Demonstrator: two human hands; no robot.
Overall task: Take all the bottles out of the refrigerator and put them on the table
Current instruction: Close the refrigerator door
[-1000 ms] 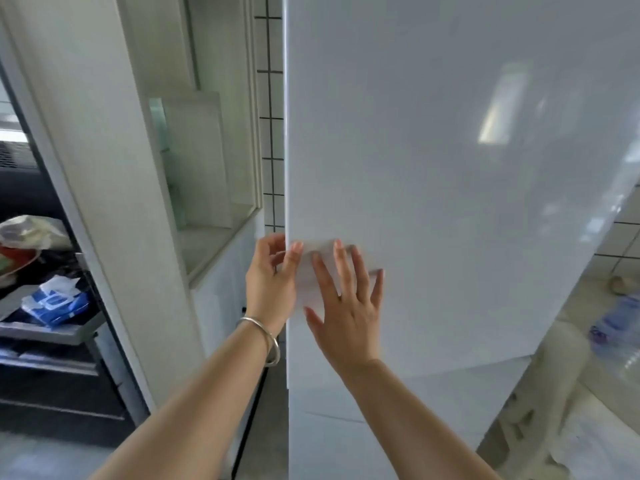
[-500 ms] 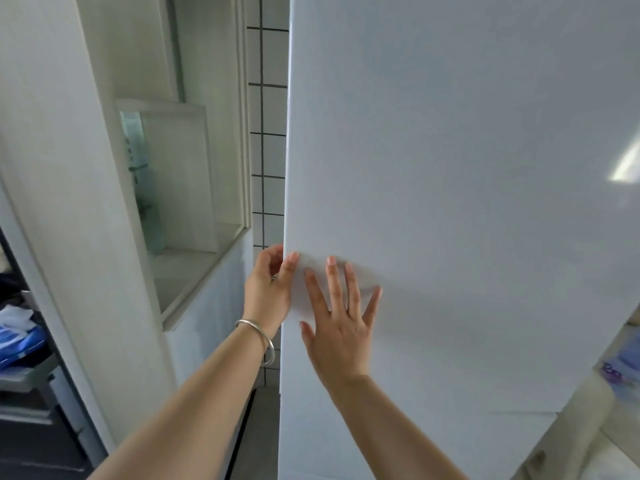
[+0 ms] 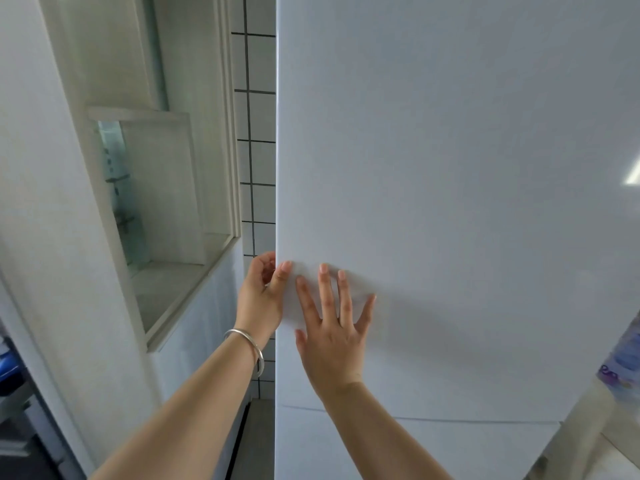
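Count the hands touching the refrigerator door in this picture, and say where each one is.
2. The left hand grips the refrigerator door at its left edge; the right hand lies flat on the door's front, just beside it. No bottles show.

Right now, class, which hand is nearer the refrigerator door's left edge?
Left. The left hand grips the refrigerator door at that edge; the right hand lies flat further right.
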